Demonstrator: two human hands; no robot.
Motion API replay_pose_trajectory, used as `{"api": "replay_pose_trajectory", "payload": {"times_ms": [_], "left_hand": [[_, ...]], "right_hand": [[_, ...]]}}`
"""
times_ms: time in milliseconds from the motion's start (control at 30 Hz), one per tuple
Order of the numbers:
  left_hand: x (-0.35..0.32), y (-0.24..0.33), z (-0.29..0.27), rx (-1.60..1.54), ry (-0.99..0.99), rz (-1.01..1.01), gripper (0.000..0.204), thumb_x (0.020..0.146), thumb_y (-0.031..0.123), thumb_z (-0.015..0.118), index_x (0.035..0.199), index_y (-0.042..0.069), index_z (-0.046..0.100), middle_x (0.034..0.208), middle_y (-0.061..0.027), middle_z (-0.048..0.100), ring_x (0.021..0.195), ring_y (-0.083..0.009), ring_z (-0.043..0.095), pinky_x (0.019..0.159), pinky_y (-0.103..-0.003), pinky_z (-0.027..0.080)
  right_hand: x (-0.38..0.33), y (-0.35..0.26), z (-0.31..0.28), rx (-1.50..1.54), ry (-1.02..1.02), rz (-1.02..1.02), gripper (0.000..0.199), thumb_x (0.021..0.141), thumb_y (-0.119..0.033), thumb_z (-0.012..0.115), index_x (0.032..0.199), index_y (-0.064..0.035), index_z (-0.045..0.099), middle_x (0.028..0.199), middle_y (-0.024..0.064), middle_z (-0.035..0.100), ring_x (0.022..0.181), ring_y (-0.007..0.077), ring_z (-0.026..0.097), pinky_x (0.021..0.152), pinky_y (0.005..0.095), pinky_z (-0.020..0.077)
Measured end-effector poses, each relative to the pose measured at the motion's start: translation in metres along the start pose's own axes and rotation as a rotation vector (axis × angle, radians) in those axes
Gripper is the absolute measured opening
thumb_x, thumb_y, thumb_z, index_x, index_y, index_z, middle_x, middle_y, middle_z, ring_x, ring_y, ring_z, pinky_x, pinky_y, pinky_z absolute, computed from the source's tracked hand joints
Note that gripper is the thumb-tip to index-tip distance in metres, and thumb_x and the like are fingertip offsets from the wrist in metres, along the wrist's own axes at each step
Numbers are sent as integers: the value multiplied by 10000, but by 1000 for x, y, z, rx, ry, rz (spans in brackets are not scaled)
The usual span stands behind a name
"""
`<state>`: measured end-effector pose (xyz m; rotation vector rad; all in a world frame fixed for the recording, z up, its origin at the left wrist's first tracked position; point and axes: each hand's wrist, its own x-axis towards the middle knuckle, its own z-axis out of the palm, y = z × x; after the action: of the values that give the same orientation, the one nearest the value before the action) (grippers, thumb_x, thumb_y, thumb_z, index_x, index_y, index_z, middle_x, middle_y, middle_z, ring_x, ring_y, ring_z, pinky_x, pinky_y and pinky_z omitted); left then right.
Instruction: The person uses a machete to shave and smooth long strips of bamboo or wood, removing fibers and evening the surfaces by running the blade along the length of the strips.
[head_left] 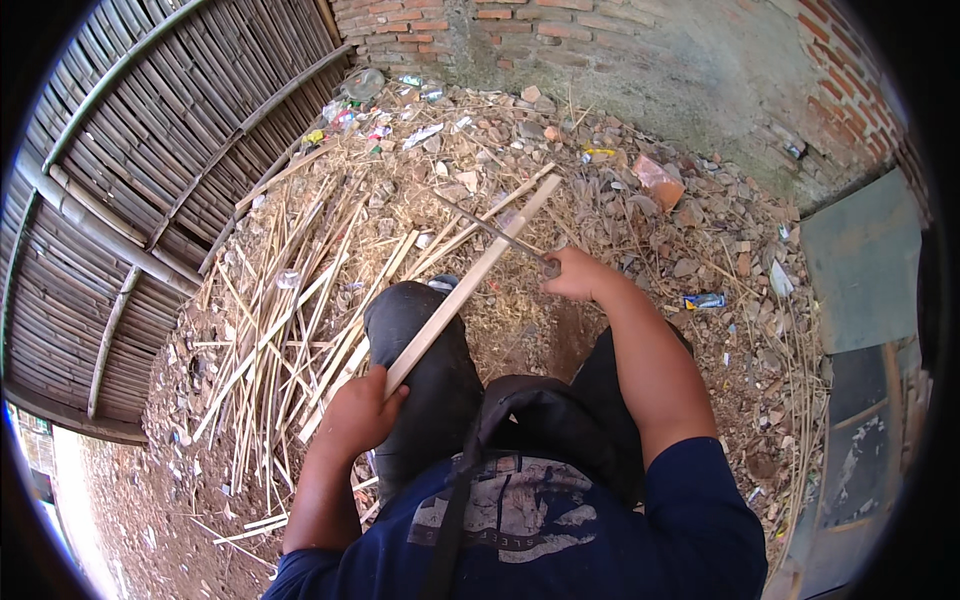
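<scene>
My left hand (362, 412) is closed around the near end of a long, flat bamboo strip (470, 283). The strip slants up and away to the right, passing over my left knee. In my right hand (580, 275) is the handle of a knife with a long, narrow, dark blade (492, 229), which points to the far left. The blade crosses the strip in its far half; whether it touches the strip or hangs above it, I cannot tell. More bamboo strips (285, 340) lie in a loose, criss-crossed heap left of my legs.
A bamboo-slat wall (150, 150) runs along the left, a brick wall (620, 70) across the back. Stones, straw and litter cover the ground, including a large brick chunk (658, 182) and a blue wrapper (704, 300). Grey panels (868, 265) stand at right.
</scene>
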<state>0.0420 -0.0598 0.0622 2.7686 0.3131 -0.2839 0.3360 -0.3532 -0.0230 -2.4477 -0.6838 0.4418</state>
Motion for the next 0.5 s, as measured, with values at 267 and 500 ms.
{"api": "replay_pose_trajectory", "payload": {"times_ms": [267, 500], "left_hand": [[-2, -13, 3, -80, -10, 63, 359, 973, 354, 630, 957, 7, 537, 853, -284, 657, 871, -497, 637, 772, -567, 485], [1, -15, 9, -94, 49, 55, 349, 959, 339, 650, 927, 9, 541, 827, -268, 638, 850, -495, 627, 738, -545, 469]], "right_hand": [[-9, -37, -18, -143, -211, -24, 503, 750, -220, 719, 1211, -19, 698, 1040, 231, 718, 960, 361, 699, 860, 435, 549], [-1, -9, -8, 1, -11, -12, 469, 763, -240, 703, 1182, -27, 706, 932, 227, 713, 870, 368, 700, 800, 440, 550]]}}
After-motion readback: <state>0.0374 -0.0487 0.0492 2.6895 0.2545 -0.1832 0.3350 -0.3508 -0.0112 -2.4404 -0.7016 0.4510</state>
